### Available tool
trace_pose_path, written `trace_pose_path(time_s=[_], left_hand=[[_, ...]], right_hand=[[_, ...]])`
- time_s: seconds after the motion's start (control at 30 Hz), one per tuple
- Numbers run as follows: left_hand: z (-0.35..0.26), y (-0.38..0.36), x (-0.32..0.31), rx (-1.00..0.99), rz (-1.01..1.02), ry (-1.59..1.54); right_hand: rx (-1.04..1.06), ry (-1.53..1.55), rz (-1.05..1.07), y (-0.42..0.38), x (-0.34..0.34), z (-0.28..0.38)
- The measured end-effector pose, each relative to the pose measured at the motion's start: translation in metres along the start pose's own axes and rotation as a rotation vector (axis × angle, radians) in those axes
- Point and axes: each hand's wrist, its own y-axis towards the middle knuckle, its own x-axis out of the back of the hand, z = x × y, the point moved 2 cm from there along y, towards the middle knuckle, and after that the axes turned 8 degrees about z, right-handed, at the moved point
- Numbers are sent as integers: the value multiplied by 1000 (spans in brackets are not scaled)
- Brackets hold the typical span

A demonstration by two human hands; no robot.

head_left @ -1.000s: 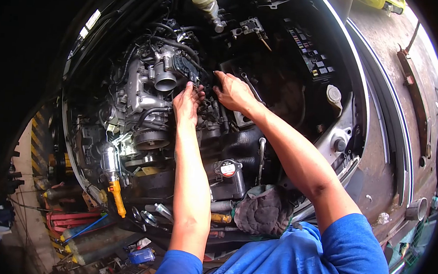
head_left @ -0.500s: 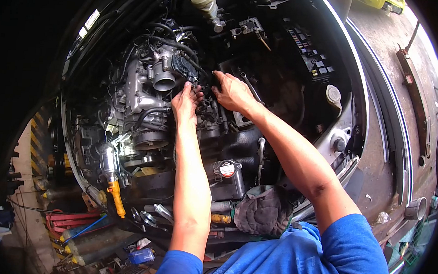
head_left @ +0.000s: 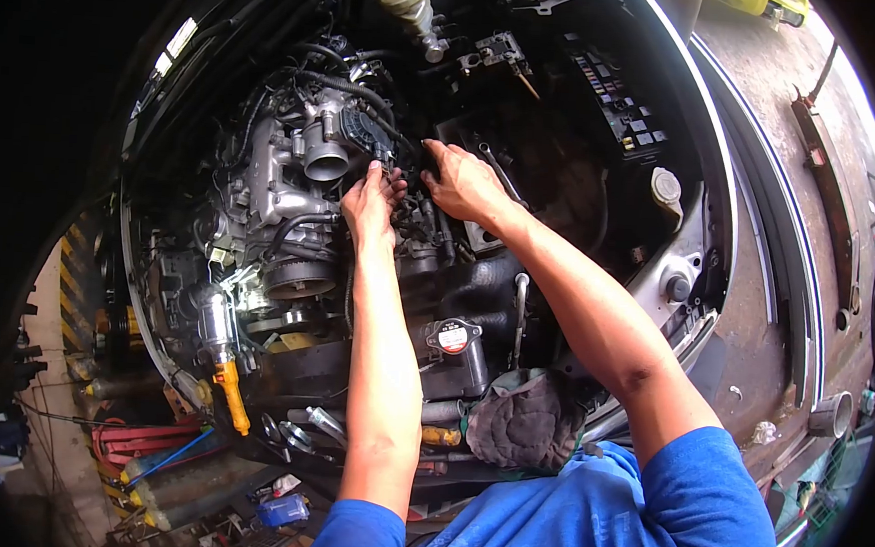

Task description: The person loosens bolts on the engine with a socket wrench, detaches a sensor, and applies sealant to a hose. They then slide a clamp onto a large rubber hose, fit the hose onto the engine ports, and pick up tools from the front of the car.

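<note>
My left hand is closed just below the black round cover on the side of the silver throttle body. Its thumb points up and its fingers curl in; whatever lies between them is too dark to make out. Across a small gap, my right hand reaches in from the right with its fingers bent together. Those fingertips are at dark parts beside the engine, and what they grip is hidden. A ribbed black hose runs above both hands.
A lit work lamp with a yellow handle stands at the engine's left. The radiator cap and a dark cap or cloth are nearer my body. A wrench lies right of my right hand; the fender edge bounds the bay.
</note>
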Motion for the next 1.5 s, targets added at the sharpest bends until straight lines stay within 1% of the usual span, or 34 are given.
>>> trace_pose_path(time_s=[0.13, 0.23, 0.43, 0.53, 0.63, 0.77, 0.87, 0.9, 1.03, 1.17, 1.23, 1.27, 1.4, 1.43, 1.5], left_hand=[[2, 3, 0, -2, -10, 22], [3, 5, -2, -11, -18, 18], [3, 10, -6, -14, -54, 3], [5, 14, -3, -31, -25, 12], [-1, 11, -1, 97, -55, 71], [-15, 12, -2, 192, -15, 209], [-10, 21, 2, 176, 55, 96], [-9, 21, 1, 183, 48, 17], [-6, 24, -2, 185, 25, -128], [-6, 25, -9, 136, -77, -79], [-4, 29, -9, 111, -98, -85], [-4, 30, -11, 100, -102, -88], [-8, 32, -16, 45, -117, -91], [-8, 37, -13, 66, -69, -142], [-6, 33, -11, 61, -109, -121]], right_hand=[[9, -7, -4, 0, 1, 1], [-76, 31, 121, 0, 5, 3], [-75, 29, 132, 0, 7, 5], [-71, 20, 108, 0, 8, 5], [-61, 34, 94, 2, 9, 5], [-74, 41, 106, 3, 13, 6], [-70, 47, 104, 4, 14, 8], [-63, 49, 95, 4, 16, 10], [-65, 53, 94, 3, 22, 10], [-30, 43, 66, 0, 21, 8], [-59, 61, 87, -5, 31, 15], [-78, 66, 92, -8, 34, 16], [-19, 42, -51, -2, 32, 13], [4, 67, -47, 2, 34, 12], [-57, 108, -14, 2, 36, 12]])
